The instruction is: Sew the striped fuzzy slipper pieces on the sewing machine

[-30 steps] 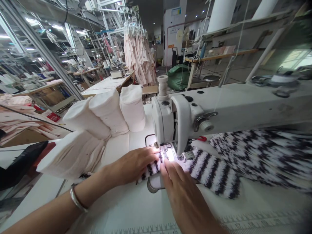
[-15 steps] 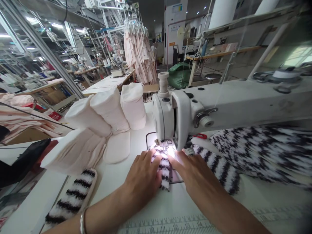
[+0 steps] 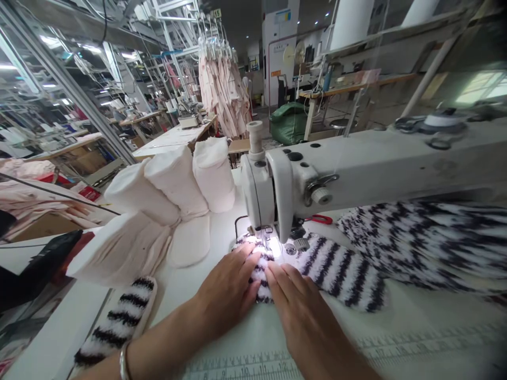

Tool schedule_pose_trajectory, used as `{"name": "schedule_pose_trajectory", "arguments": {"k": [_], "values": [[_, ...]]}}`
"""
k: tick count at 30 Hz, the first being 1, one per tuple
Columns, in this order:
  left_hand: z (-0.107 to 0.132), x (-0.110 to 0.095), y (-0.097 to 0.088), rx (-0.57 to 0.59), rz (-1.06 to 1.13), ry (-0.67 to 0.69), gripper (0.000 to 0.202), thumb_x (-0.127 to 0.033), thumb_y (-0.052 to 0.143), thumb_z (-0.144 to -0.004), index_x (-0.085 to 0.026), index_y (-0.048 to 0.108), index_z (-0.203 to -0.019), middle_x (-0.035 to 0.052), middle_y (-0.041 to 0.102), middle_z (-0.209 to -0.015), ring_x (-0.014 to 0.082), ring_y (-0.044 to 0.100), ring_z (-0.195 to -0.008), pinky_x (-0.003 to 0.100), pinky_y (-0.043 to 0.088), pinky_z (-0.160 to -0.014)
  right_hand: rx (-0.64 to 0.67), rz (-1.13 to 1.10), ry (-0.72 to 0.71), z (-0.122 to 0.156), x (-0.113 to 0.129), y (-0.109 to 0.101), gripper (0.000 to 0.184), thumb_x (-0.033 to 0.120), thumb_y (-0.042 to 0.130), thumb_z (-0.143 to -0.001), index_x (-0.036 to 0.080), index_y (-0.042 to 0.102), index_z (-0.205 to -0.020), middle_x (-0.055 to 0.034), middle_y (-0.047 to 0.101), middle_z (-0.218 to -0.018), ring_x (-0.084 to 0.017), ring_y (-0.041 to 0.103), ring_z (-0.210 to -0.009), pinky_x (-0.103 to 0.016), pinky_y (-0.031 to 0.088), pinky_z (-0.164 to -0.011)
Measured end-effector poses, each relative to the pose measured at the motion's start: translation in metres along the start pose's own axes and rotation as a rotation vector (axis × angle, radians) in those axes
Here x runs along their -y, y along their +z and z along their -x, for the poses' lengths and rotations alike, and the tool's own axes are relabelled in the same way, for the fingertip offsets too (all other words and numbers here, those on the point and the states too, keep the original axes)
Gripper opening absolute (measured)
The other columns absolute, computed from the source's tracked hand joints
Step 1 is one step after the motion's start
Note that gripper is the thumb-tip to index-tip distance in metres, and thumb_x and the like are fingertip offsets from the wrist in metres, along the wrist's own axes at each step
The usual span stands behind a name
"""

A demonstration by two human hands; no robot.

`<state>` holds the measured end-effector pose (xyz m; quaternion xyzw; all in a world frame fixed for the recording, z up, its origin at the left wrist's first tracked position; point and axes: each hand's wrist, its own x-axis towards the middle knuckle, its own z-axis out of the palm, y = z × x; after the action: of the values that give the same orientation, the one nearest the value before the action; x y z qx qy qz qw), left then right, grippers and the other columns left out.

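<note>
A fuzzy black-and-white striped fabric piece (image 3: 258,273) lies under the lit needle of a white sewing machine (image 3: 259,192). My left hand (image 3: 227,287) rests on its left side, fingers stretched forward and thumb apart, close to the presser foot (image 3: 266,237). On the right edge of the same piece lies my right hand (image 3: 299,303), its fingers flat, extended and side by side. Another striped piece (image 3: 343,272) is just beyond my right hand. Part of the fabric under my fingers is hidden.
Stacks of pale padded pieces (image 3: 174,177) stand left of the machine, with one oval pad (image 3: 190,240) in front. A finished-looking striped piece (image 3: 119,322) lies at lower left. Striped fabric is heaped (image 3: 415,245) at right. A ruler strip (image 3: 253,364) runs along the front edge.
My right hand has shifted left and back from beside the presser foot onto the striped piece. My left hand stays on the fabric. The view has moved slightly.
</note>
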<state>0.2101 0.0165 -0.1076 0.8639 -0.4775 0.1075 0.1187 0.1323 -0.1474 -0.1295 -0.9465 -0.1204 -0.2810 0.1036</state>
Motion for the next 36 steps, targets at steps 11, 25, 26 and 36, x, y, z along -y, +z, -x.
{"name": "schedule_pose_trajectory", "arguments": {"k": [11,25,26,36], "values": [[-0.009,-0.008,-0.024,0.055,0.326,-0.002,0.014,-0.020,0.054,-0.088,-0.020,0.056,-0.102,0.0063,0.061,-0.108,0.0182,0.058,-0.097,0.035,0.052,-0.083,0.069,-0.335,-0.030,-0.006,-0.041,-0.020,0.056,-0.007,0.025,-0.076,0.013,0.050,-0.122,-0.0070,0.057,-0.116,-0.016,0.046,-0.114,-0.035,0.045,-0.098],[0.001,-0.005,-0.019,-0.006,0.336,0.075,0.016,-0.010,0.053,-0.088,-0.016,0.057,-0.103,0.0069,0.060,-0.112,0.0154,0.056,-0.106,0.031,0.049,-0.095,0.041,-0.190,0.025,0.015,-0.011,-0.020,0.059,-0.006,0.028,-0.075,0.017,0.054,-0.122,-0.0088,0.055,-0.119,-0.022,0.048,-0.112,-0.037,0.042,-0.089],[0.003,-0.005,-0.019,-0.004,0.329,0.082,0.018,-0.010,0.053,-0.088,-0.015,0.057,-0.105,0.0073,0.060,-0.114,0.0156,0.056,-0.108,0.031,0.048,-0.096,0.033,-0.151,0.016,0.016,-0.007,-0.018,0.057,-0.004,0.029,-0.076,0.017,0.054,-0.122,-0.0093,0.055,-0.118,-0.023,0.049,-0.112,-0.038,0.042,-0.088],[-0.001,-0.016,-0.012,0.002,0.218,0.064,0.024,-0.010,0.046,-0.091,-0.014,0.054,-0.113,0.0082,0.062,-0.118,0.0198,0.057,-0.113,0.036,0.051,-0.097,-0.041,-0.009,-0.007,0.011,-0.011,-0.011,0.050,-0.004,0.028,-0.077,0.015,0.064,-0.105,-0.0121,0.057,-0.117,-0.026,0.048,-0.114,-0.038,0.040,-0.088]]}}
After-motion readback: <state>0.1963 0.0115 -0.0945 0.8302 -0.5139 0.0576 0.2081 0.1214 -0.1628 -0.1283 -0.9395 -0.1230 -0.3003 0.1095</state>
